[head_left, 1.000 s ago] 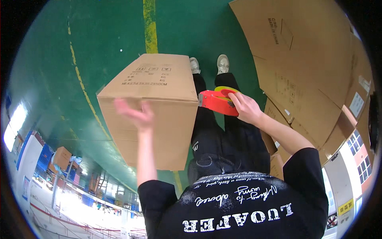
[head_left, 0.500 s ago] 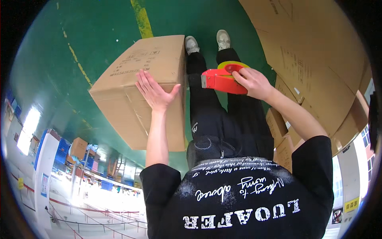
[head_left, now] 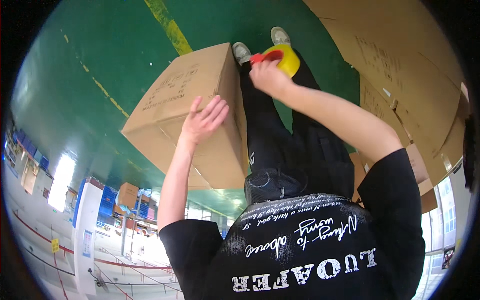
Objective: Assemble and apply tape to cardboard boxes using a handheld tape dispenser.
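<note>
A closed brown cardboard box (head_left: 172,97) stands on the green floor to the left of my legs, with dark print on its upper face. My left hand (head_left: 204,120) is over the box near its right edge, fingers stretched out and holding nothing; whether it touches the cardboard I cannot tell. My right hand (head_left: 272,77) is closed around a red tape dispenser (head_left: 274,55) fitted with a yellow roll of tape (head_left: 290,61). The dispenser is above my legs, right of the box, its lower part hidden by my hand.
Large brown cardboard sheets or cartons (head_left: 400,70) rise along the right side. A yellow stripe (head_left: 170,27) runs across the green floor beyond the box. At the far lower left are a white pillar (head_left: 89,235), blue crates (head_left: 108,201) and railings.
My right hand has carried the tape dispenser left and farther from my body, turning it. My left hand has shifted right over the box, its fingers swinging to point rightward.
</note>
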